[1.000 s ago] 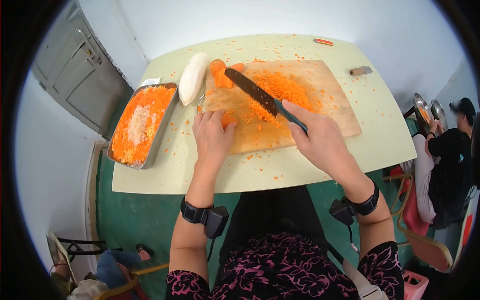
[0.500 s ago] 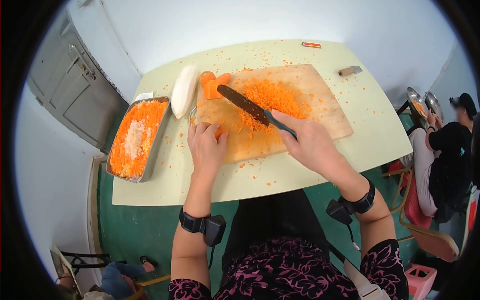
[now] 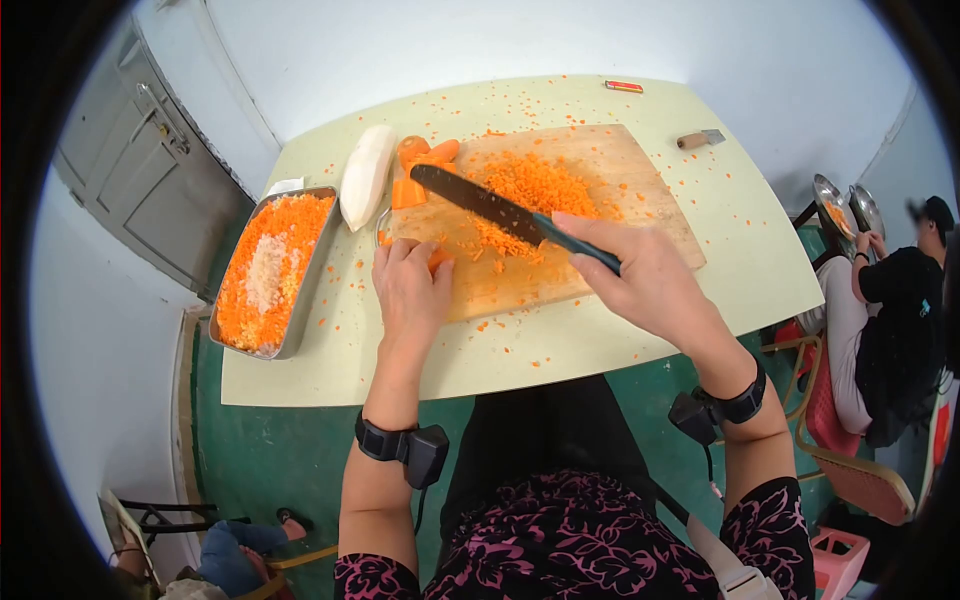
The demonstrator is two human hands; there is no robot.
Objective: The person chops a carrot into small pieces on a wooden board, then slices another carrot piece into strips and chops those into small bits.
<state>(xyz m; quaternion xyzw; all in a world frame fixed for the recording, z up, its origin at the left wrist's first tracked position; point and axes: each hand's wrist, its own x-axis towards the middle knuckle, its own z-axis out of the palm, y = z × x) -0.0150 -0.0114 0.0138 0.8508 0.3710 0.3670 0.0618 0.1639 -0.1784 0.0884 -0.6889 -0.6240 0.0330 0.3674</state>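
My right hand is wrapped around the dark handle of a kitchen knife. Its blade points to the upper left over the wooden cutting board, beside a pile of finely chopped carrot. At the board's left edge, my left hand has its fingers bent over a piece of carrot, mostly hidden under them. Larger carrot chunks lie at the board's upper left corner. Next to them, off the board, rests a long peeled white radish.
A metal tray of chopped carrot with a pale minced heap stands at the table's left. A wood-handled tool and a red lighter-like item lie at the back right. Another person sits at the far right, holding a pan.
My right hand and the knife have shifted a little to the right, the blade tip moving left and up. My left hand stays nearly in place on the carrot piece.
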